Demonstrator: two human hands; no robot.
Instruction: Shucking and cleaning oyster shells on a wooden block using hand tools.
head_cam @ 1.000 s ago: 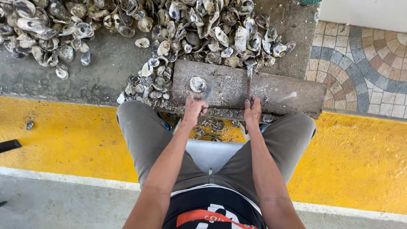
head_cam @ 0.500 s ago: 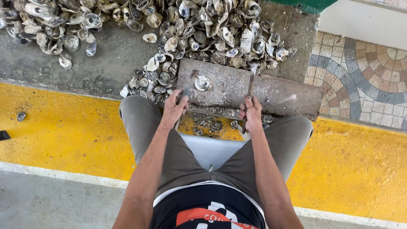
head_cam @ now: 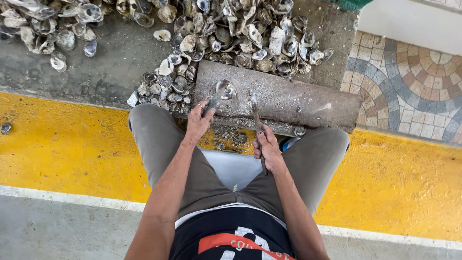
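The right hand (head_cam: pixel 267 147) is seen closed around the handle of a long, dirty metal tool (head_cam: pixel 257 123). The tool's tip is laid on the stone slab (head_cam: pixel 288 98), just right of a single oyster (head_cam: pixel 225 90). The lower end of the handle is hidden behind the palm and wrist, so its full length cannot be made out.

The left hand (head_cam: pixel 198 121) is placed at the near edge of the slab, fingers narrowed onto the near edge of the oyster; a ring is noted on one finger. Whether the shell is pinched or only steadied cannot be told, since the fingertips are partly covered by the shell's dark edge.

The oyster is lying on the left part of the slab, its pale inner side turned up. The slab is grey, crusted with grit, and set across the space in front of the knees. Broken shell bits (head_cam: pixel 230 136) are seen below its near edge, partly hidden by the slab and the legs.

A small heap of shells (head_cam: pixel 166 82) is touching the slab's left end. A larger pile of shells (head_cam: pixel 250 33) is spread behind it and cut off by the top edge. A yellow painted strip (head_cam: pixel 62 144) is crossed by both legs. Patterned tiles (head_cam: pixel 409 82) are visible at right, cut off by the frame.
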